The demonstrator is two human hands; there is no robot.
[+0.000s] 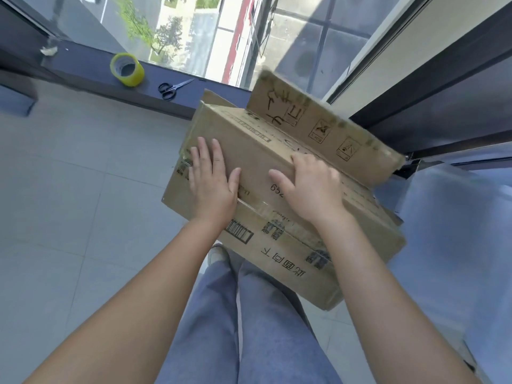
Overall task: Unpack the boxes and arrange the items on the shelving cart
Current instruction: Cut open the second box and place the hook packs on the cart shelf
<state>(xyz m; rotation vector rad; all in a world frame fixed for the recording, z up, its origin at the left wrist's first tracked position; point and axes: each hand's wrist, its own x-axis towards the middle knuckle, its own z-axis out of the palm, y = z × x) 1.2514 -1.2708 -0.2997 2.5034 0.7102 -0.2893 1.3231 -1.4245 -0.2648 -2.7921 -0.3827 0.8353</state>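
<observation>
Pale grey tiled floor (69, 189) is seen at left. A dark window ledge (91, 70) runs below the glass; on it a roll of yellow tape (127, 69) stands on edge, with black-handled scissors (170, 88) lying just beside it. Outdoor pavement and trees are visible through the window (180, 29).

The cardboard box (277, 206) is located at centre-right, tilted, over the floor by a dark door frame (443, 101). The left hand (212, 180) is laid flat, fingers spread, on its top panel. The right hand (311, 184) is curled over the panel's far edge, beside a raised, blurred flap (318, 126).
</observation>
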